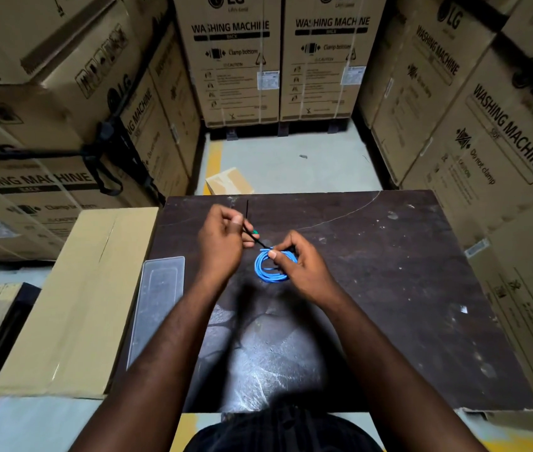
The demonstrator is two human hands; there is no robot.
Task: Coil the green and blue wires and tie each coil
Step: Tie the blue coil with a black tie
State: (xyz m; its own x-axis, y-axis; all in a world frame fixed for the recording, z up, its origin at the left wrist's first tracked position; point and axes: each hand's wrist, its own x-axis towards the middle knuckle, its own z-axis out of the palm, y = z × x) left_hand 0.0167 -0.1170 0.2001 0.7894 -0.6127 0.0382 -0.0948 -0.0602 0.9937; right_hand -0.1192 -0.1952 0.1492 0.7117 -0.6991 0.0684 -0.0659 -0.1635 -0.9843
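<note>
The clear tray (160, 288) lies along the table's (389, 272) left edge, long side running from near to far; you cannot tell whether anything is in it (the dark top shows through its bottom). The blue coil (260, 267) is a small round loop of several turns, bright against the scuffed table top and about midway across the table, a little toward its far side. Your right hand (301, 272) pinches the coil's far-right rim, thumb on top and fingers curled behind, so that part of the loop is hidden. A thin black tie (260, 243) runs slantwise across the table, from your left hand (222, 246) at its far-left end down to the coil under your right thumb. Your left hand grips the tie's upper end between thumb and curled fingers. A green wire (255, 232) shows only as a small bit just past those fingers; whether the hand also holds it cannot be told. A second tie (247, 208) lies near the table's far edge, pointing straight away from you. A box (75, 305) sits against the table's left side, and cartons (232, 60) marked WASHING MACHINE stand beyond the table's far, left and right sides.
</note>
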